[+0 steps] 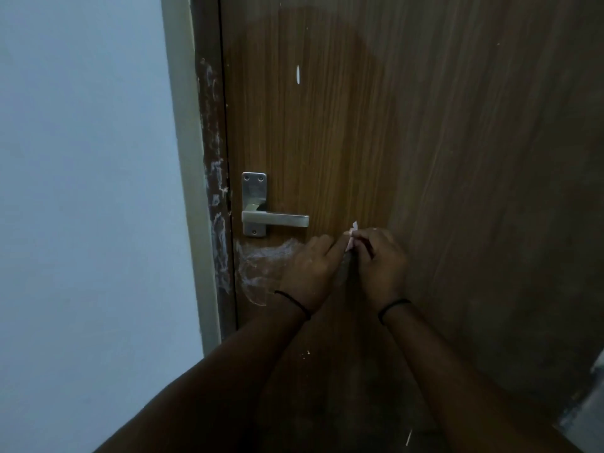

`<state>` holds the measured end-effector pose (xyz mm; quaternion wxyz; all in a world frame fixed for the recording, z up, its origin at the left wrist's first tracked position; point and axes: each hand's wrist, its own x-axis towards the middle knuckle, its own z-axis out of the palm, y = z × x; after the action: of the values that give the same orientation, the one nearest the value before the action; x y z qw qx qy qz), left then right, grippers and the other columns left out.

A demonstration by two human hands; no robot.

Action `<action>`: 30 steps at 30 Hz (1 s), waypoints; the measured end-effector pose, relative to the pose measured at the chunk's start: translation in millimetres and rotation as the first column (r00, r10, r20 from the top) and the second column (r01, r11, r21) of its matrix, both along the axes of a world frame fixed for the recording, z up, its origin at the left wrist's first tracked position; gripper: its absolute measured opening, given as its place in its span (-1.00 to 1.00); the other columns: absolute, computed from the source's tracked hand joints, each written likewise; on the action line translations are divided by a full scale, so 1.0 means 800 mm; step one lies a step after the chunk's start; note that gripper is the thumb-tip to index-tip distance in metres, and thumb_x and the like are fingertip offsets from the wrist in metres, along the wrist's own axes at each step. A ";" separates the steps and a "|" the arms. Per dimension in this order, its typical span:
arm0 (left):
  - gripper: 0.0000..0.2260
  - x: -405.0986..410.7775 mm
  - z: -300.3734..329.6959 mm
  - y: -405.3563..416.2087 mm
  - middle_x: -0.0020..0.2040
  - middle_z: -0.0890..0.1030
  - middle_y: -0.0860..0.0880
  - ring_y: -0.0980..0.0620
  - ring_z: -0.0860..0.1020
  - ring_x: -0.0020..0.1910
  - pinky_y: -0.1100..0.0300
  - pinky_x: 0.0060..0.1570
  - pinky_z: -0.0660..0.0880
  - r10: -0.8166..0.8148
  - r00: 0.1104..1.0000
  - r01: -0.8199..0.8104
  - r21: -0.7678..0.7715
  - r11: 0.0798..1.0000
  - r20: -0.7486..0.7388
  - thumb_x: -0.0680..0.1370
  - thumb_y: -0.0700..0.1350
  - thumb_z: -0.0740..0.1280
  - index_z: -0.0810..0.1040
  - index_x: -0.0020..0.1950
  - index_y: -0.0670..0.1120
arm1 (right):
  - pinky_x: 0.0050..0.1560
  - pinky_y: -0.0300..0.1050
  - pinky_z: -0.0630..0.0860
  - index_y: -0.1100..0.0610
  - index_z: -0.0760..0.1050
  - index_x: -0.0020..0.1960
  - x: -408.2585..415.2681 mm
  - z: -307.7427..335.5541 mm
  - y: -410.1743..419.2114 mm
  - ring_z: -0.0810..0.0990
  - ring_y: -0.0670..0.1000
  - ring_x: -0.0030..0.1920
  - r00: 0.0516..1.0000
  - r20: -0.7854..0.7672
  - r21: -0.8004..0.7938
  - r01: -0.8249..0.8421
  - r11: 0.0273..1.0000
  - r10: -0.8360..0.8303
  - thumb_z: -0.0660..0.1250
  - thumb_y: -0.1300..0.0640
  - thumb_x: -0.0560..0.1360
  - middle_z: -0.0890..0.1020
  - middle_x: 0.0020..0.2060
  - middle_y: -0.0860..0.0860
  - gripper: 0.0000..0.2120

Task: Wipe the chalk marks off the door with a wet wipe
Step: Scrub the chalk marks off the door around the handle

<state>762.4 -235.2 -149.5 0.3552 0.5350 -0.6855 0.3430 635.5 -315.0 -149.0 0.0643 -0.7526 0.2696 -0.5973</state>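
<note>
Two hands meet low on brown wood-grain door [425,142], below right of brushed-metal lever handle [274,220]. Right hand [380,266] curls round small crumpled white wet wipe [352,235]; left hand [310,269], fingers bent, seems to pinch it too. Smeared white chalk marks [261,266] under handle, more along rough door frame [214,197]
</note>
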 end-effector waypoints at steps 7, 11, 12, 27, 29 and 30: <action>-0.65 -0.013 0.014 -0.035 0.06 0.60 -0.13 -0.03 0.57 -0.05 0.10 -0.16 0.57 0.049 0.999 -0.049 0.040 0.998 -0.007 0.60 -0.16 0.31 0.47 0.38 -0.20 | -0.25 -0.23 0.55 -0.09 0.48 -0.16 -0.002 0.021 -0.012 0.66 -0.10 -0.24 0.971 0.228 0.391 -0.162 0.906 0.075 0.43 0.23 0.51 0.65 -0.28 -0.06 -0.75; -0.82 -0.013 0.015 -0.047 -0.10 0.57 -0.09 0.00 0.52 -0.19 0.10 -0.31 0.53 0.042 0.999 -0.042 -0.004 0.999 0.024 0.59 -0.17 0.34 0.59 0.17 -0.18 | -0.19 -0.15 0.62 -0.05 0.49 -0.09 -0.014 0.035 -0.011 0.66 -0.12 -0.20 0.962 0.222 0.396 -0.240 0.886 0.161 0.34 0.26 0.57 0.64 -0.22 -0.07 -0.79; -0.85 -0.012 0.014 -0.049 -0.13 0.56 -0.08 0.02 0.50 -0.22 0.11 -0.34 0.51 0.038 0.999 -0.038 -0.013 0.999 0.027 0.58 -0.17 0.35 0.60 0.12 -0.17 | -0.18 -0.21 0.60 -0.07 0.48 -0.07 -0.017 0.043 -0.008 0.64 -0.15 -0.17 0.979 0.140 0.284 -0.181 0.942 0.146 0.33 0.25 0.57 0.62 -0.19 -0.11 -0.79; -0.76 0.009 -0.008 -0.054 -0.20 0.56 -0.11 0.01 0.48 -0.30 0.20 -0.36 0.36 0.060 0.994 -0.048 -0.140 0.989 0.086 0.50 -0.18 0.44 0.64 0.14 -0.21 | 0.53 0.33 0.02 -0.09 -0.01 0.63 0.015 0.112 -0.112 -0.01 0.11 0.62 0.774 -0.176 -0.676 0.354 0.646 -0.608 0.00 -0.18 0.67 0.05 0.62 0.00 -0.44; -0.76 0.010 -0.016 -0.058 -0.18 0.56 -0.12 -0.01 0.49 -0.28 0.16 -0.36 0.41 0.053 0.996 -0.039 -0.167 0.985 0.077 0.52 -0.18 0.42 0.63 0.16 -0.22 | 0.53 0.32 -0.02 -0.09 -0.03 0.63 0.017 0.111 -0.114 -0.02 0.11 0.62 0.791 -0.151 -0.681 0.352 0.643 -0.593 -0.02 -0.18 0.67 0.06 0.62 0.00 -0.43; -0.76 0.009 -0.020 -0.061 -0.18 0.56 -0.12 -0.01 0.48 -0.27 0.15 -0.36 0.42 0.048 0.997 -0.036 -0.183 0.982 0.059 0.53 -0.19 0.41 0.63 0.17 -0.22 | 0.53 0.31 -0.02 -0.09 -0.02 0.63 0.016 0.109 -0.114 -0.01 0.11 0.61 0.796 -0.142 -0.683 0.352 0.640 -0.589 -0.01 -0.18 0.67 0.07 0.62 -0.01 -0.44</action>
<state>769.9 -284.2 -165.5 0.3733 0.5035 -0.6509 0.4283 648.6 -406.3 -61.7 -0.3985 -0.7247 0.2525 -0.5023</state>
